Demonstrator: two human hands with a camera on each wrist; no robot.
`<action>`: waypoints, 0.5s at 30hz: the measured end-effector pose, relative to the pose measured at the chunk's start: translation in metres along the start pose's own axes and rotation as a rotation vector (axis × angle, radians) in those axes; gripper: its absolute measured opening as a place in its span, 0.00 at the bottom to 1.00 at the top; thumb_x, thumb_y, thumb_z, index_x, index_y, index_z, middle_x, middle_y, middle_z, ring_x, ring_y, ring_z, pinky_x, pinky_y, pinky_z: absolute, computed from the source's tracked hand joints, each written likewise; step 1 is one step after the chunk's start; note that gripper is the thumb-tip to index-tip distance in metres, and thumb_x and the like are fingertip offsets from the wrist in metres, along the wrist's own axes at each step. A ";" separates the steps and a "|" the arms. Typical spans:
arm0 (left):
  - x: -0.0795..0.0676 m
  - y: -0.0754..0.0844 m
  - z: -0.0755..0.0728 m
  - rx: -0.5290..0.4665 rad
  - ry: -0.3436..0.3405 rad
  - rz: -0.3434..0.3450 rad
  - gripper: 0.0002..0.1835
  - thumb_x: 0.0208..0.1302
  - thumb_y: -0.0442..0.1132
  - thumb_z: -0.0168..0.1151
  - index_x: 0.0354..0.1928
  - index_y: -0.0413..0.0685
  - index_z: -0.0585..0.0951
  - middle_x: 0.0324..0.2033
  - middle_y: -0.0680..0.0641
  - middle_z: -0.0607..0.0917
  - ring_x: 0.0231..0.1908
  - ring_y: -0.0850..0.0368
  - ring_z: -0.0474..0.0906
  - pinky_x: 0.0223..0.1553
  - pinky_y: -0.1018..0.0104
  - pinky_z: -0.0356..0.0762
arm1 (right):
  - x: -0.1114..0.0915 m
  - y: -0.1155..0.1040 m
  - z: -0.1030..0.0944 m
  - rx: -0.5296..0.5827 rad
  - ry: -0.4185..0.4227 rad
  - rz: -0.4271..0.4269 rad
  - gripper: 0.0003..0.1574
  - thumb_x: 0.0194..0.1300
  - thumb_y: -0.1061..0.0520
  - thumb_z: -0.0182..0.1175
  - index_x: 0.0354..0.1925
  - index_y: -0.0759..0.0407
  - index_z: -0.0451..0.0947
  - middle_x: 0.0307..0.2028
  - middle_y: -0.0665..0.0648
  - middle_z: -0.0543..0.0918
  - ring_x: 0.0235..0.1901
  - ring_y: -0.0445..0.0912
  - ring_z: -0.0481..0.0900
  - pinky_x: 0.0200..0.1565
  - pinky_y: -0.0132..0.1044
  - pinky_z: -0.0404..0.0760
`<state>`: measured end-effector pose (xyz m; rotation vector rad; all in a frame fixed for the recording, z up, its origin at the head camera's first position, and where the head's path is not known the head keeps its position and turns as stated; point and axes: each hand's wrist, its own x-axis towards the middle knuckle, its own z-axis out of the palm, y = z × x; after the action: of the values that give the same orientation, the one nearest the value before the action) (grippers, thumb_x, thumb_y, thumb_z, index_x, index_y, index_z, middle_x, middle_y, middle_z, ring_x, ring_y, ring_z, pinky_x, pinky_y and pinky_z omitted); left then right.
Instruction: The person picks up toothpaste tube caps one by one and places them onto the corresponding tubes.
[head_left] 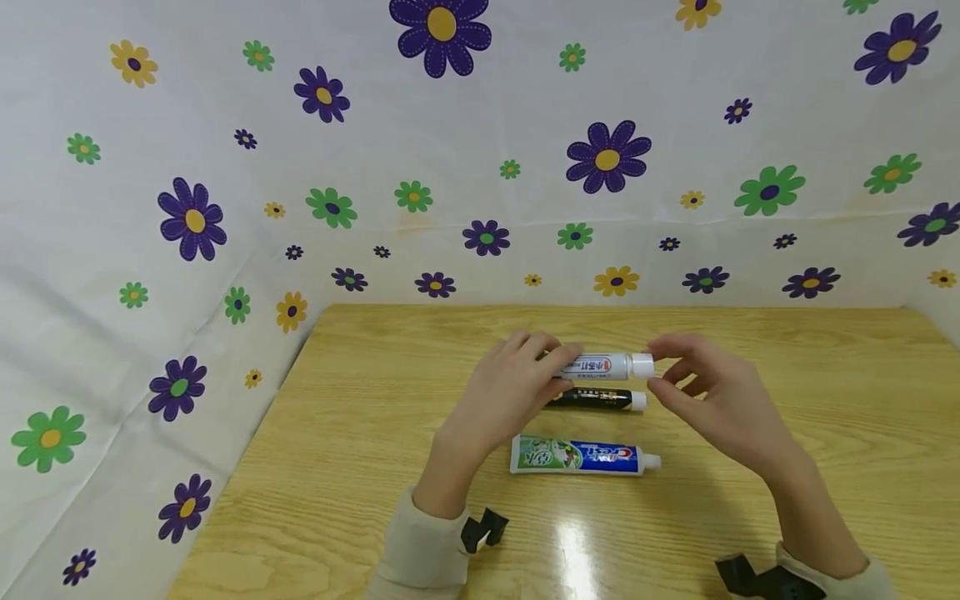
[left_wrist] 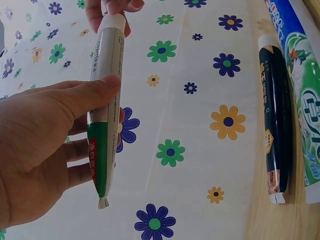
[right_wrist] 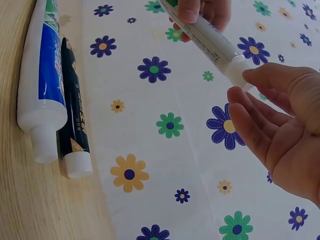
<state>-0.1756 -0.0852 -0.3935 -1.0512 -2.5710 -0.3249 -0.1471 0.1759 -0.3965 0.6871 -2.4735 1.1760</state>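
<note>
My left hand [head_left: 510, 383] holds a silver-and-green toothpaste tube [left_wrist: 107, 65] around its body, thumb along the near side. The tube lies level above the table in the head view, its white cap [head_left: 642, 365] pointing right. At that end, the thumb and fingertips of my right hand [right_wrist: 285, 115] pinch the cap. Below the held tube in the head view lies a black toothpaste tube [head_left: 600, 399] with a white cap. Nearer to me is a green-and-blue Crest toothpaste tube [head_left: 585, 456], also with its cap to the right.
The three tubes are over a light wood table [head_left: 360, 467]. A white cloth [head_left: 465, 150] printed with purple, green and yellow flowers hangs behind the table and along its left side. Light glares off the wood near the front.
</note>
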 end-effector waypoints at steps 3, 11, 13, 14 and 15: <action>0.000 0.001 -0.001 0.013 0.013 0.020 0.20 0.69 0.47 0.63 0.60 0.54 0.79 0.48 0.50 0.82 0.48 0.53 0.78 0.49 0.60 0.81 | -0.001 -0.001 -0.003 0.047 -0.005 0.043 0.21 0.59 0.70 0.68 0.51 0.62 0.77 0.39 0.55 0.85 0.30 0.36 0.80 0.29 0.28 0.81; 0.001 0.002 -0.004 0.039 0.034 0.043 0.21 0.67 0.47 0.66 0.60 0.54 0.79 0.48 0.50 0.83 0.48 0.52 0.78 0.48 0.60 0.81 | -0.001 0.000 -0.004 0.181 -0.005 0.090 0.18 0.62 0.70 0.66 0.51 0.62 0.78 0.38 0.47 0.82 0.28 0.41 0.81 0.27 0.29 0.80; 0.001 0.003 -0.005 0.037 0.037 0.047 0.21 0.67 0.46 0.66 0.60 0.54 0.79 0.48 0.50 0.83 0.48 0.53 0.78 0.48 0.60 0.81 | 0.000 0.001 -0.004 0.215 -0.006 0.092 0.18 0.63 0.70 0.64 0.52 0.63 0.77 0.37 0.45 0.83 0.27 0.42 0.81 0.27 0.31 0.81; 0.001 0.003 -0.005 0.035 0.040 0.049 0.21 0.66 0.46 0.66 0.60 0.54 0.79 0.48 0.50 0.83 0.48 0.53 0.78 0.47 0.60 0.81 | 0.000 0.001 -0.004 0.229 -0.008 0.094 0.19 0.64 0.70 0.63 0.53 0.63 0.77 0.36 0.45 0.83 0.26 0.42 0.81 0.27 0.31 0.82; 0.001 0.003 -0.005 0.034 0.043 0.052 0.21 0.66 0.46 0.66 0.60 0.54 0.79 0.48 0.50 0.83 0.47 0.53 0.78 0.47 0.60 0.81 | 0.000 0.002 -0.004 0.238 -0.009 0.095 0.19 0.65 0.70 0.62 0.53 0.63 0.76 0.36 0.45 0.83 0.26 0.42 0.81 0.27 0.32 0.82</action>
<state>-0.1730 -0.0842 -0.3882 -1.0854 -2.4979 -0.2855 -0.1476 0.1800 -0.3957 0.6424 -2.4199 1.5238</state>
